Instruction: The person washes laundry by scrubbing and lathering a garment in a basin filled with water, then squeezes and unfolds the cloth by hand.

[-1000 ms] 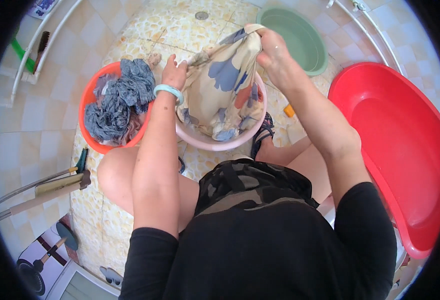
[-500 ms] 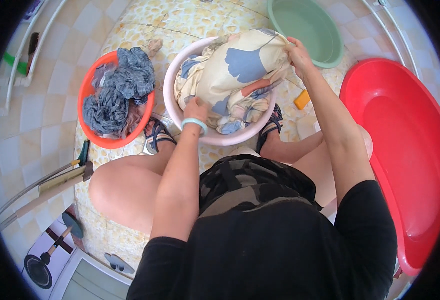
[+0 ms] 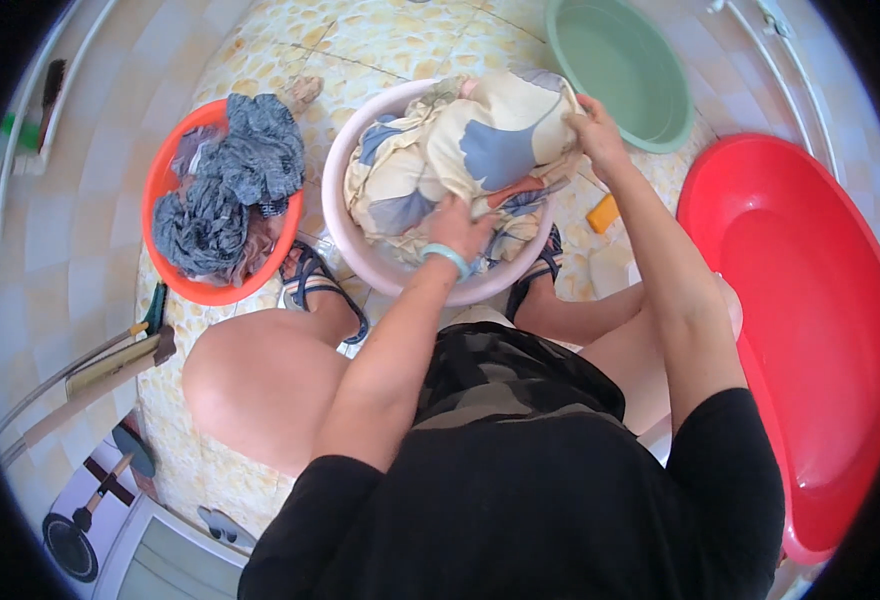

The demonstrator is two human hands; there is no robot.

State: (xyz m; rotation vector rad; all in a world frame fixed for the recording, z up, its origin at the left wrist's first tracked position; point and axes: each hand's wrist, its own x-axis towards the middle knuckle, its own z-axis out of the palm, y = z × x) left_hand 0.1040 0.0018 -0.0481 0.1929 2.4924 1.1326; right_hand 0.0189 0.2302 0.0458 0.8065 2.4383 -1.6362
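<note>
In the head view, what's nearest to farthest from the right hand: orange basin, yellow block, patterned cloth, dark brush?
1. Patterned cloth: in the right hand's grip.
2. Yellow block: on the floor, just below that hand in the picture.
3. Orange basin: well off to the left.
4. Dark brush: far left, by the wall.

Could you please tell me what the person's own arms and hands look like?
Short, plain black sleeves cover the upper arms, leaving the forearms bare. A smooth, pale blue-green bangle circles the wrist of the left hand; none shows on the right hand's wrist. Neither wears a glove.
</note>
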